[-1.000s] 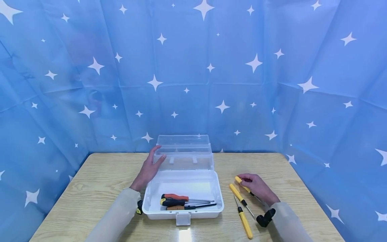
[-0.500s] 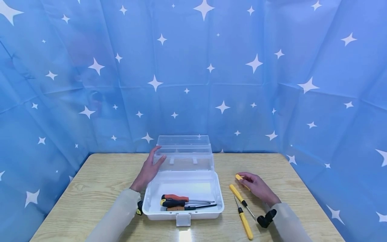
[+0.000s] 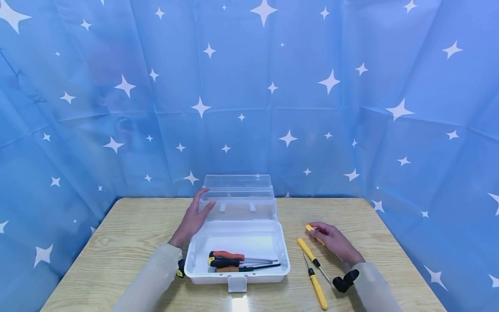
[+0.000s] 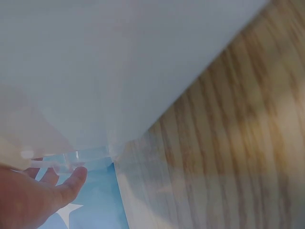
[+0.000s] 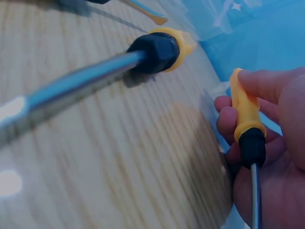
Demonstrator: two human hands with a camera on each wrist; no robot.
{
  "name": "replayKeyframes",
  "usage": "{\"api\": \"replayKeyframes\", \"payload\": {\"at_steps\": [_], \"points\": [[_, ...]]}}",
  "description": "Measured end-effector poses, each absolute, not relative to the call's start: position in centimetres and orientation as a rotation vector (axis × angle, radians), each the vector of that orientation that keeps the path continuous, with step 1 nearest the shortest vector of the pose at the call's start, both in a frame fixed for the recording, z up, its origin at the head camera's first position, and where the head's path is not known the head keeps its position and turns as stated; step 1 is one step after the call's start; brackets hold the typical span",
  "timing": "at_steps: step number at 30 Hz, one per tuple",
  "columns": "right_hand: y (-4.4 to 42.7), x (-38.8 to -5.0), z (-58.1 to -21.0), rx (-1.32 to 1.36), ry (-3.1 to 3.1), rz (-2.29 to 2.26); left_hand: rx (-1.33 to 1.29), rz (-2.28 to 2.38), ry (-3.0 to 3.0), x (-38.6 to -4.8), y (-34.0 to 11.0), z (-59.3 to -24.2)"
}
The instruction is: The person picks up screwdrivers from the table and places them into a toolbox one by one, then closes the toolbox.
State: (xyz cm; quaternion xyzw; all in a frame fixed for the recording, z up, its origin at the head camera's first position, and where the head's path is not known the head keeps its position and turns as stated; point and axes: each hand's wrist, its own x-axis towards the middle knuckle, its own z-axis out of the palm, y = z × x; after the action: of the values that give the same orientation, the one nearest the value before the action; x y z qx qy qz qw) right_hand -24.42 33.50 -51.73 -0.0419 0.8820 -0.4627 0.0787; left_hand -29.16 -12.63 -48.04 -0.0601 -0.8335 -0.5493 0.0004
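A white plastic toolbox (image 3: 198, 274) stands on the table with its clear lid (image 3: 238, 209) raised. My left hand (image 3: 192, 222) holds the lid's left edge, thumb in front; the other fingers are partly hidden. Inside lie a red-handled screwdriver (image 3: 228, 255), a black and yellow screwdriver (image 3: 224, 261) and a brown-handled screwdriver (image 3: 228, 269). Right of the box, my right hand (image 3: 336, 242) pinches the yellow handle of a screwdriver (image 5: 247, 107); its metal shaft runs back under the palm in the right wrist view. Two more yellow screwdrivers lie beside it, an upper one (image 3: 306, 248) and a lower one (image 3: 319, 292).
The wooden table (image 3: 136, 234) reaches back to a blue curtain (image 3: 249, 130) with white stars. A latch (image 3: 237, 284) hangs from the toolbox's front. Each wrist wears a small dark camera, the right one (image 3: 345, 281) close to the loose screwdriver tips.
My right hand has tilted the yellow screwdriver, so its shaft no longer shows past the palm in the head view. The left hand and the toolbox stay in place.
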Motion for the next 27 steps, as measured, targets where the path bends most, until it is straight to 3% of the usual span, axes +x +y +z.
{"api": "replayKeyframes", "payload": {"at_steps": [27], "points": [[34.0,-25.4,-50.5,-0.200,2.609,-1.342,-0.168,-1.766,-2.606,-29.1,-12.5,-48.0]]}}
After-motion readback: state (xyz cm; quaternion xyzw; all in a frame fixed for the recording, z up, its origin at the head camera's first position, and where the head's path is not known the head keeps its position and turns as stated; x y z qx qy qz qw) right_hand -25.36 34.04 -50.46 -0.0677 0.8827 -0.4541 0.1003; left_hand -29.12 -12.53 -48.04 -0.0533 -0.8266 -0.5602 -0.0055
